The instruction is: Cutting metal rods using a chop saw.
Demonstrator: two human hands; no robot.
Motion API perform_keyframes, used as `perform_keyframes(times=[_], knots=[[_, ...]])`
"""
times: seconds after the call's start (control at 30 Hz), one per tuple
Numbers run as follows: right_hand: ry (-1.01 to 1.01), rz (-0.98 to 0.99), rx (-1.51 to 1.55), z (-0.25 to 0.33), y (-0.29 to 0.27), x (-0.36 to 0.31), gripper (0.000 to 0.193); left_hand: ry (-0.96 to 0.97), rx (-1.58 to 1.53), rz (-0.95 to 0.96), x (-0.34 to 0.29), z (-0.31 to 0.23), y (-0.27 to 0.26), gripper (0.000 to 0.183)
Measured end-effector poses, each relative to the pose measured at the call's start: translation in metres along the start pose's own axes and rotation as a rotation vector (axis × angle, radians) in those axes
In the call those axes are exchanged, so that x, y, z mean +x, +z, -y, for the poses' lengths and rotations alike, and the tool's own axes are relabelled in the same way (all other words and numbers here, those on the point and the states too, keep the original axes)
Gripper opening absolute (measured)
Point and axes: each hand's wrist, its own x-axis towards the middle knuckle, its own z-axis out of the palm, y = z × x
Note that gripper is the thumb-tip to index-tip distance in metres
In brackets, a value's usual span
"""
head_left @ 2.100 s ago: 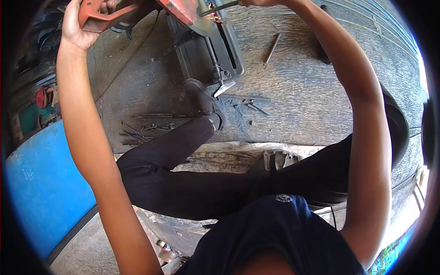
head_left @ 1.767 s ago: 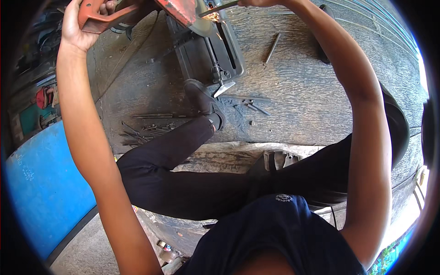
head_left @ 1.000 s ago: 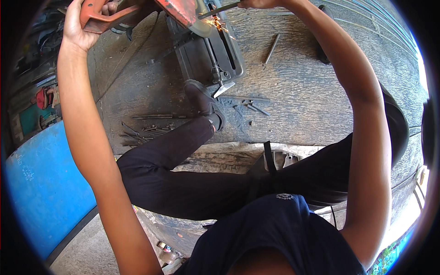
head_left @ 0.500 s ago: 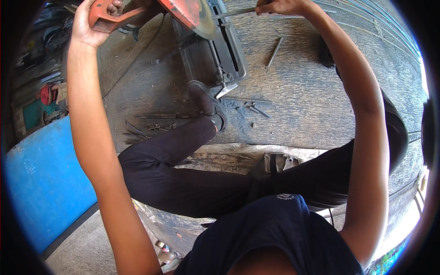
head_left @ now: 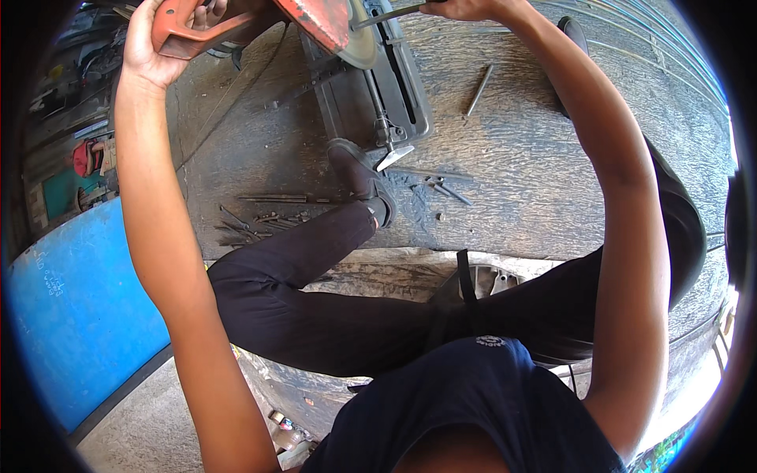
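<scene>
At the upper left, my left hand (head_left: pixel 147 57) is wrapped round the orange handle (head_left: pixel 180 39) of a cut-off saw. The saw's worn red guard (head_left: pixel 322 22) partly covers its round cutting disc (head_left: pixel 361 46). My right hand (head_left: pixel 467 8), at the top edge, pinches a thin metal rod (head_left: pixel 393 14) that reaches left to the disc. Whether the rod's tip touches the disc I cannot tell. Below them lies the saw's dark base (head_left: pixel 415 110), with a clamp screw and a pale metal crank handle (head_left: pixel 394 158) at its near end.
A short cut rod (head_left: pixel 479 90) lies right of the base. Several dark metal pieces (head_left: pixel 256 225) lie near my shoe (head_left: pixel 352 167). Long rods (head_left: pixel 662 47) run along the upper right. A blue drum (head_left: pixel 87 307) stands at left; a person in red (head_left: pixel 81 158) is beyond it.
My right hand has moved left with the rod, closer to the disc. My left hand keeps its hold on the handle. The view has shifted slightly, so the base appears a little further right.
</scene>
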Motion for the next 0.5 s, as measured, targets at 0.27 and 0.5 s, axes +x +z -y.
perform_keyframes(times=[0.27, 0.5], knots=[[-0.034, 0.006, -0.049, -0.002, -0.001, 0.007, 0.035, -0.008, 0.025, -0.021, 0.003, 0.0, -0.005, 0.046], [-0.353, -0.213, -0.189, -0.011, 0.009, 0.011, 0.032, -0.005, 0.01, -0.022, 0.006, -0.001, -0.013, 0.045]])
